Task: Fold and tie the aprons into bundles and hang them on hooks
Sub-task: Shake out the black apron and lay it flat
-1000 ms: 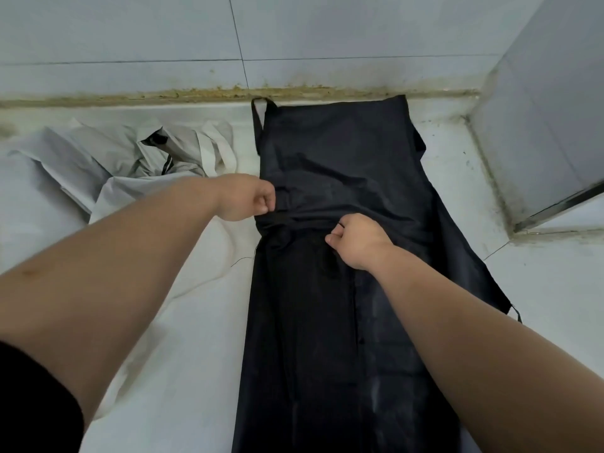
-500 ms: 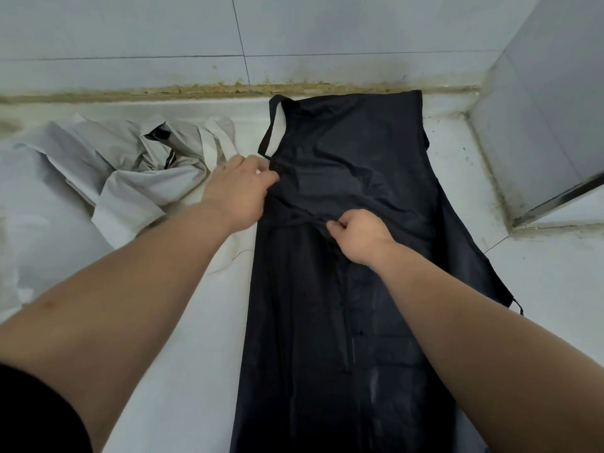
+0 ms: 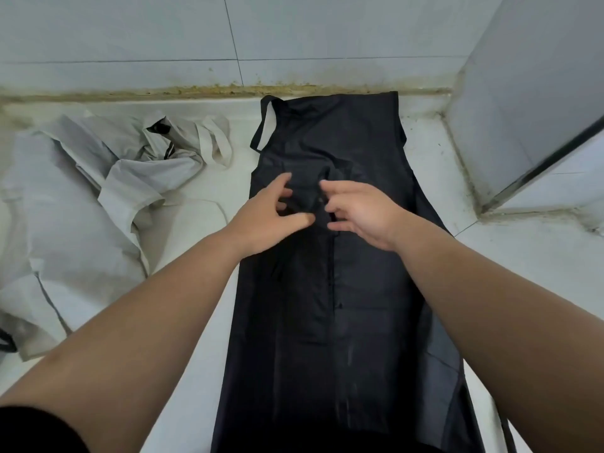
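One smooth black apron (image 3: 343,289) is laid flat, long, centre frame; one crumpled grey fabric heap (image 3: 130,171) upper left; left hand (image 3: 271,217), right hand (image 3: 359,210) half-spread on black cloth, hold cannot be told.

A long black fabric apron (image 3: 359,305) lies flat down the middle, from the near edge to the foot of the far white tiled wall (image 3: 130,34), low enough to pass over. Left of it, a bare strip of white tiled surface (image 3: 189,223) runs near to far, narrowed by the crumpled heap of pale grey fabric aprons (image 3: 130,165). At far right, a tall grey upright panel (image 3: 523,93) closes the corner; nearer than the panel, the surface is open.
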The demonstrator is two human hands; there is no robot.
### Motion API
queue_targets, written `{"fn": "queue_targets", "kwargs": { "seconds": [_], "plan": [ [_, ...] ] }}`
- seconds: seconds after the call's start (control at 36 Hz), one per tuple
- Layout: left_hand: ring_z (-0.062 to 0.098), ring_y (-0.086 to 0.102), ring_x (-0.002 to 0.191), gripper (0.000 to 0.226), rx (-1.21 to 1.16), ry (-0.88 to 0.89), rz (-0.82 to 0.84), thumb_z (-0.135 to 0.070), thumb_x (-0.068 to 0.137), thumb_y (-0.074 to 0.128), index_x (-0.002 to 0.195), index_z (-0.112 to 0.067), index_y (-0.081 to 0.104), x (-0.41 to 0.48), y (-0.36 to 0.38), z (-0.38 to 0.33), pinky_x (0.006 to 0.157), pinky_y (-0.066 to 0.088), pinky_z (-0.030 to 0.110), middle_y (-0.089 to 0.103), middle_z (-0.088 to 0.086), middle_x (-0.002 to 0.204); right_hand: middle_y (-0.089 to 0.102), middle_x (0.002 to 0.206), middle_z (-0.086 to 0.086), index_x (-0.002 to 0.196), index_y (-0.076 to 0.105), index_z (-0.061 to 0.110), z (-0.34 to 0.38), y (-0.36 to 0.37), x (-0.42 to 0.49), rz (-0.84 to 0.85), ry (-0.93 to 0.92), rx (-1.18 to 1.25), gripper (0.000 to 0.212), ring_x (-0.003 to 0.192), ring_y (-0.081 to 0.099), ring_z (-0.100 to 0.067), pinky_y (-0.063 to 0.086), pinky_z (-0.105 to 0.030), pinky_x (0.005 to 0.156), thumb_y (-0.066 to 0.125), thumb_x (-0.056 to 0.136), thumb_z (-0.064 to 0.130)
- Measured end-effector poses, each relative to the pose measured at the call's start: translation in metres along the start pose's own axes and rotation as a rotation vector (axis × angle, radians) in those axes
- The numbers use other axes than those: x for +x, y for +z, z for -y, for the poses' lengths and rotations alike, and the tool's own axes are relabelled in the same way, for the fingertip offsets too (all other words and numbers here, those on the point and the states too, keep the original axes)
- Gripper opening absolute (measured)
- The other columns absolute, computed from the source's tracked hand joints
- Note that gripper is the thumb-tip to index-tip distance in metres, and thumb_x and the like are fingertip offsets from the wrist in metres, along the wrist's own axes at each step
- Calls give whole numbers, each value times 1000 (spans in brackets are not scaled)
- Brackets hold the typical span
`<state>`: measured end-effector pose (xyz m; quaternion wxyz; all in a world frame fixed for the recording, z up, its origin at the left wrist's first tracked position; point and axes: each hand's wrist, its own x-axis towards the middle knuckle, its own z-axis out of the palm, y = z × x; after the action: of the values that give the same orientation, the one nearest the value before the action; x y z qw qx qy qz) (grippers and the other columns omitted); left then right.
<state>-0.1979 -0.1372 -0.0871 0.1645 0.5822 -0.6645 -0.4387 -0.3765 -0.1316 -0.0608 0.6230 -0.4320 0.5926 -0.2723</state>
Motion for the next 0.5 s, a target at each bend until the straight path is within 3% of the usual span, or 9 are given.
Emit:
{"fn": "queue_targets", "kwargs": {
  "seconds": [0.06, 0.11, 0.17, 0.25, 0.33, 0.42, 0.5],
  "plan": [
    [7, 52, 109, 89, 34, 33, -10, -37, 81, 72, 151, -31, 17, -6, 2, -2, 99, 41, 27, 54, -13, 120, 52, 136, 0, 133, 53, 13, 3, 2, -9, 67, -9, -14, 51, 126, 46, -14, 49, -31, 95, 40, 89, -8],
    [7, 57, 97, 82, 85, 49, -28, -32, 83, 71, 150, -33, 23, -10, 2, -2, 97, 44, 29, 62, -12, 99, 59, 130, -3, 124, 60, 13, 1, 0, -14, 86, -10, -74, 52, 124, 50, -13, 50, -31, 93, 35, 86, -12],
    [6, 56, 87, 81, 126, 61, -49, -31, 84, 70, 149, -37, 22, -12, 2, -2, 87, 45, 25, 57, -11, 90, 65, 115, -1, 112, 64, 17, -3, -2, -18, 85, -15, -145, 49, 116, 54, -12, 50, -29, 90, 35, 87, -13],
    [9, 53, 88, 88, 177, 94, -2, -24, 84, 70, 148, -47, 14, -15, 3, -5, 80, 39, 18, 47, -9, 95, 65, 98, 5, 94, 61, 22, -9, -2, -22, 129, -1, -183, 44, 99, 55, -6, 51, -26, 85, 36, 87, -13],
    [21, 50, 103, 72, 407, 163, 104, -17, 85, 65, 144, -43, 33, -15, 6, -2, 87, 40, 26, 41, -2, 98, 62, 99, 4, 87, 60, 25, -14, 1, -21, 104, -6, -223, 42, 100, 55, -9, 51, -27, 82, 37, 89, -10],
    [23, 37, 117, 71, 638, 113, 56, -25, 90, 62, 149, -37, 25, -19, 13, -4, 99, 39, 33, 35, 4, 117, 62, 100, 1, 86, 60, 21, -20, -4, -18, -125, -29, -248, 28, 100, 56, -18, 52, -32, 85, 43, 91, -1],
    [24, 33, 123, 79, 686, 170, -105, -28, 90, 62, 152, -30, 14, -20, 22, -12, 101, 41, 35, 29, 7, 134, 59, 117, -2, 108, 61, 18, -26, -15, -20, -333, -55, -373, 26, 103, 55, -19, 47, -28, 85, 44, 93, 5]
  ]
}}
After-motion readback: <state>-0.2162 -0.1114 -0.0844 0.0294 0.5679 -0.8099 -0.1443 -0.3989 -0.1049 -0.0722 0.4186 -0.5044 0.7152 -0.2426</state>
